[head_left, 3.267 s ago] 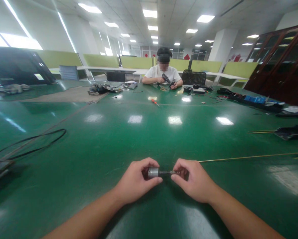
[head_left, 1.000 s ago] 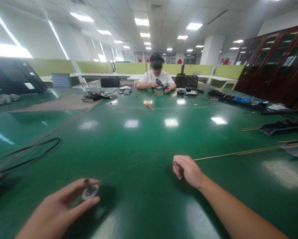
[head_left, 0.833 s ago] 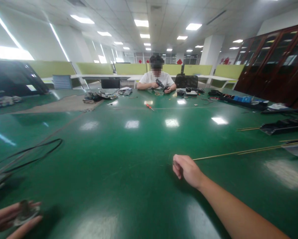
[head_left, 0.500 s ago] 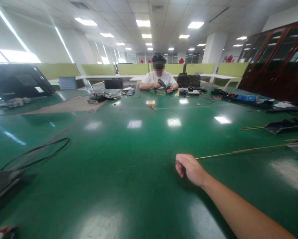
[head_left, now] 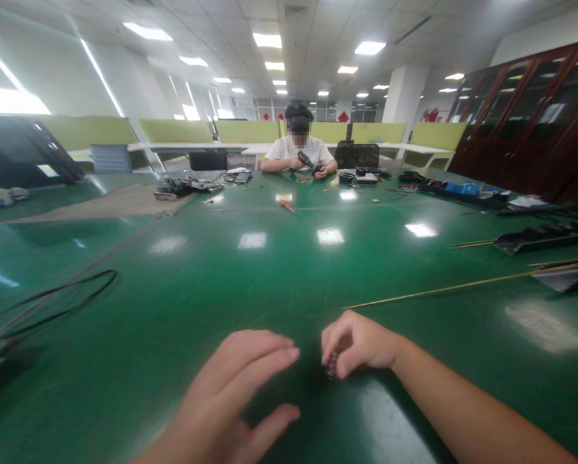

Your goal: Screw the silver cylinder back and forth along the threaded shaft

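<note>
The green tabletop (head_left: 211, 277) looks glossy and smooth. Toward its right edge, a thin rod (head_left: 424, 294) shows brassy metal. The small piece (head_left: 332, 367) in the right grip (head_left: 366, 341) looks dark and metallic. The cabinet (head_left: 511, 151) resembles polished wood.

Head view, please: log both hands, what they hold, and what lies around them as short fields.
Left hand: bare left hand, thumb and fingers parted, nothing visible between them
Right hand: bare right hand, pinching a small dark metallic part, mostly hidden by the fingers
Surface: glossy green table
Beyond right hand: thin brass-coloured rod, running off to the right
Mid-table: orange-red-handled screwdriver, lying flat
Across table: person in a white top, holding a black drill-shaped tool
</note>
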`<action>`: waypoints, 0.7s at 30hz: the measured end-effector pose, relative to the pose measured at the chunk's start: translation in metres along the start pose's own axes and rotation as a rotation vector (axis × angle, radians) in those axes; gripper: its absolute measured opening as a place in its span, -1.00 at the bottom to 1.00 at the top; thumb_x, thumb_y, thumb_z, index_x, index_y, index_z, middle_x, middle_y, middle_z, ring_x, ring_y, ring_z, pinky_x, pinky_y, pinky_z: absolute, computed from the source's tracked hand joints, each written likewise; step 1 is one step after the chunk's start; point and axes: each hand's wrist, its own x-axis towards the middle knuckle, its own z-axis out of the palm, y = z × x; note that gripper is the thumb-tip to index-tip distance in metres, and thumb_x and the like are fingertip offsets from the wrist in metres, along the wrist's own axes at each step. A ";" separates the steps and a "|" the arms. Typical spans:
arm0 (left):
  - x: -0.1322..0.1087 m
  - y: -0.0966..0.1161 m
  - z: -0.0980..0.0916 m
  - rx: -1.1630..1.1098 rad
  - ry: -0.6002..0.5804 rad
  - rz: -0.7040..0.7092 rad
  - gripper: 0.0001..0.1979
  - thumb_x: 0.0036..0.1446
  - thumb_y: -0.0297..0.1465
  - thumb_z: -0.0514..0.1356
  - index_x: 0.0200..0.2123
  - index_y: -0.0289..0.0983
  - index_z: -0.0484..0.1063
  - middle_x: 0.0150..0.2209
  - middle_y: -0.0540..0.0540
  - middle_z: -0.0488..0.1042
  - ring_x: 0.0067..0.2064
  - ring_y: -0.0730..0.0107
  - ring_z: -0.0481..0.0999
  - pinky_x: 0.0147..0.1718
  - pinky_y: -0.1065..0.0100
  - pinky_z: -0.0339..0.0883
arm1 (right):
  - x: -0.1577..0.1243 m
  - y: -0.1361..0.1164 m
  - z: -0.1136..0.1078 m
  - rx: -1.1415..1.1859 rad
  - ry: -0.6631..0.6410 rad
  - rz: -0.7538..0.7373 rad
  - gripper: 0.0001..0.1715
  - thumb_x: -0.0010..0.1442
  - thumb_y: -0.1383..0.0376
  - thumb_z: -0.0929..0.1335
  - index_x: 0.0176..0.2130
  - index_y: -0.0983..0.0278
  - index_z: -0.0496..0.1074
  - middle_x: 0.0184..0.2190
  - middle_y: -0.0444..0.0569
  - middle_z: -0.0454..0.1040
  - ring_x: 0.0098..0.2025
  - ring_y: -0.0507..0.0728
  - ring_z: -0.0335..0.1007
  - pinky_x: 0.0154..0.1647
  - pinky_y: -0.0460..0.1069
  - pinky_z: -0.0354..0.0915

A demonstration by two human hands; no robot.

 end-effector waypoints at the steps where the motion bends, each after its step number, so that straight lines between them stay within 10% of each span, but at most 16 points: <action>1: 0.016 0.004 0.014 -0.078 -0.031 0.058 -0.62 0.15 -0.50 0.33 0.04 -0.24 0.43 -0.02 -0.19 0.54 -0.01 0.18 0.51 -0.02 0.21 0.42 | -0.001 -0.001 -0.001 0.022 -0.022 -0.015 -0.57 -0.23 0.13 0.66 -0.39 0.34 0.63 -0.45 -0.07 0.55 -0.43 0.04 0.41 -0.38 -0.07 0.29; 8: 0.065 0.010 0.058 -0.394 0.086 0.129 -0.77 0.12 -0.59 0.36 -0.19 -0.24 0.47 -0.22 -0.05 0.62 -0.15 0.30 0.58 -0.04 0.22 0.33 | 0.001 -0.001 0.000 0.136 0.061 -0.071 -0.56 -0.23 0.08 0.65 -0.54 0.36 0.56 -0.53 -0.15 0.49 -0.45 0.02 0.31 -0.36 -0.08 0.21; 16: 0.043 0.002 0.048 -0.166 0.099 0.193 -0.74 0.15 -0.63 0.27 -0.12 -0.24 0.48 -0.18 -0.08 0.66 -0.16 0.33 0.64 0.00 0.24 0.33 | 0.005 0.004 0.013 0.148 0.061 -0.014 -0.62 -0.19 0.17 0.65 -0.45 0.36 0.60 -0.52 -0.12 0.53 -0.48 0.02 0.39 -0.40 -0.09 0.26; 21: 0.006 -0.011 0.001 0.082 0.155 0.115 -0.78 0.15 -0.50 0.31 -0.11 -0.22 0.52 -0.27 -0.03 0.67 -0.27 0.30 0.66 -0.06 0.27 0.46 | 0.002 0.002 0.007 0.126 -0.030 0.094 -0.39 -0.20 0.09 0.64 -0.17 0.35 0.62 -0.44 -0.06 0.58 -0.46 0.01 0.46 -0.41 -0.11 0.31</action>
